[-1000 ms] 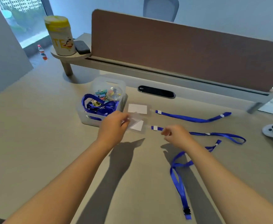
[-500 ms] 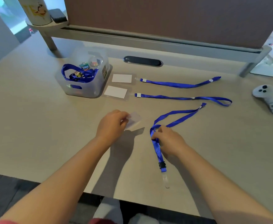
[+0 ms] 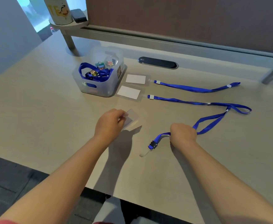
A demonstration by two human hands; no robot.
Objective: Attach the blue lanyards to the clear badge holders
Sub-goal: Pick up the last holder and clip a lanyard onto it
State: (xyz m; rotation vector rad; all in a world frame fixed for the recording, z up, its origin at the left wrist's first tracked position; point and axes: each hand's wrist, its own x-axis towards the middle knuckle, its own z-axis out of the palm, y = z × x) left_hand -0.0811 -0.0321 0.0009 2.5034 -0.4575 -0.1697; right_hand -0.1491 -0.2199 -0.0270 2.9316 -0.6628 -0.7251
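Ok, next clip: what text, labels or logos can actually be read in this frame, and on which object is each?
"TE": large orange letters on the white cylindrical canister with a cartoon face, on the raised shelf; any further letters are hidden.
Dark label on the side of the clear plastic bin: print too small and blurred to read.
White cards in the two clear badge holders: blank.
Blue lanyards: no print visible.

A pale wood-grain desk (image 3: 35, 97) fills most of the frame. A brown fabric divider panel (image 3: 181, 16) runs along the top. At upper left, a bright window (image 3: 35, 15) beside a grey wall (image 3: 4, 29). Dark carpet (image 3: 8, 180) shows at lower left.
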